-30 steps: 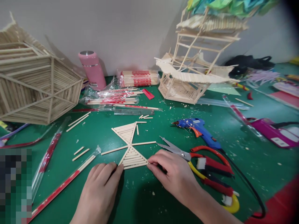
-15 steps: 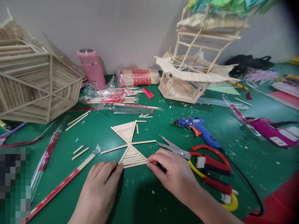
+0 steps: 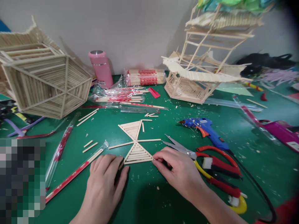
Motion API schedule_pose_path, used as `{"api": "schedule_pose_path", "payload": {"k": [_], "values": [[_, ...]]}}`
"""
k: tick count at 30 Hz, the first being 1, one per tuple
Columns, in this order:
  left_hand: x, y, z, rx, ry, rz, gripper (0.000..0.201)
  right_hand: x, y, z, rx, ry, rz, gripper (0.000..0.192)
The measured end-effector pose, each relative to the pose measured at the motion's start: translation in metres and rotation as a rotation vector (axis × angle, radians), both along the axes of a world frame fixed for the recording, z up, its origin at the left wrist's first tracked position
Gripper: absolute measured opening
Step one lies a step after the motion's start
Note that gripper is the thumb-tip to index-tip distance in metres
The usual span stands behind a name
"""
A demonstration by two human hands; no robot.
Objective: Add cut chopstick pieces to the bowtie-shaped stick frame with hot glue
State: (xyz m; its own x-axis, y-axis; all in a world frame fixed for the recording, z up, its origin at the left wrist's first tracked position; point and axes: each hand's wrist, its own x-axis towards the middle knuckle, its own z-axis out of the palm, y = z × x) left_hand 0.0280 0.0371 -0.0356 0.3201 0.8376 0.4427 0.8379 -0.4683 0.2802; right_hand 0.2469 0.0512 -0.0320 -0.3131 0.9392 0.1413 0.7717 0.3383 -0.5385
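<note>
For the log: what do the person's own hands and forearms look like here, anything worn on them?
Both are bare. The left hand and the right hand show no gloves, and no rings, watch or bracelet can be seen. The forearms enter from the bottom edge with no sleeve in view as far as the picture shows. Fingernails look short and unpainted. No marks or bandages are visible.

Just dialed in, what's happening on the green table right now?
A person is working on a flat hourglass-shaped panel of wooden sticks lying on the green table. The left hand rests at the panel's near left corner and the right hand pinches at its near right corner. Scissors and a blue glue gun lie just right of the hands, untouched.
</note>
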Motion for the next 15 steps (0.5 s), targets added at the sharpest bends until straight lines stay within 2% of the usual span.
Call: {"api": "schedule_pose_path", "payload": {"k": [4, 10, 15], "values": [[-0.0047, 0.001, -0.0008, -0.084, 0.04, -0.039, 0.01, -0.0005, 0.0, 0.0012, 0.014, 0.0, 0.008, 0.013], [-0.0067, 0.0032, -0.0049, -0.093, 0.012, -0.061, 0.012, -0.0003, -0.0003, 0.0001, 0.025, 0.0, 0.011, 0.014], [-0.0029, 0.003, -0.0006, -0.108, -0.02, -0.052, 0.012, -0.0004, -0.0001, -0.0003, 0.005, 0.006, 0.009, 0.013]]}}
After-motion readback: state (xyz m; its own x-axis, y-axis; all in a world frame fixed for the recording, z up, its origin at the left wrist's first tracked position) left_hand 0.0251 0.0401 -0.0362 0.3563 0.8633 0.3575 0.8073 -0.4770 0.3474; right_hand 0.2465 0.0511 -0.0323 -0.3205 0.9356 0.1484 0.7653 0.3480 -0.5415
